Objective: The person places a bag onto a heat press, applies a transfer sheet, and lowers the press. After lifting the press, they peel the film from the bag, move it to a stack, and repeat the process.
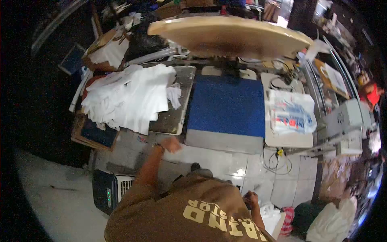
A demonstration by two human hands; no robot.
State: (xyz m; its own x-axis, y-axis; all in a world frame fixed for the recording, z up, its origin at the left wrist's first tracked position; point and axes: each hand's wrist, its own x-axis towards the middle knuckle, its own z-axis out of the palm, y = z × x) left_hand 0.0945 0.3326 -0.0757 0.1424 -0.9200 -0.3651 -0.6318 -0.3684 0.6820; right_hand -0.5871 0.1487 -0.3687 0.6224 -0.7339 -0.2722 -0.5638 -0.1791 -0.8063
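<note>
My left hand [171,144], a band at its wrist, is over the tiled floor, just in front of a dark board; its fingers are smeared by motion. Low on the right, my right hand [250,198] is closed near a white plastic bag [269,210]; what it holds, if anything, is hidden. A blue pad [226,105] with a grey front edge lies in the middle. White cloth pieces [129,94] are heaped left of it. To its right, printed white sheets [292,113] lie on a pale board [284,140].
A large pale oval panel [229,36] spans the area above the blue pad. Cables [278,161] hang over the floor at the right. A black unit [105,192] with green lights stands at lower left. Another person in red [371,94] is at the far right.
</note>
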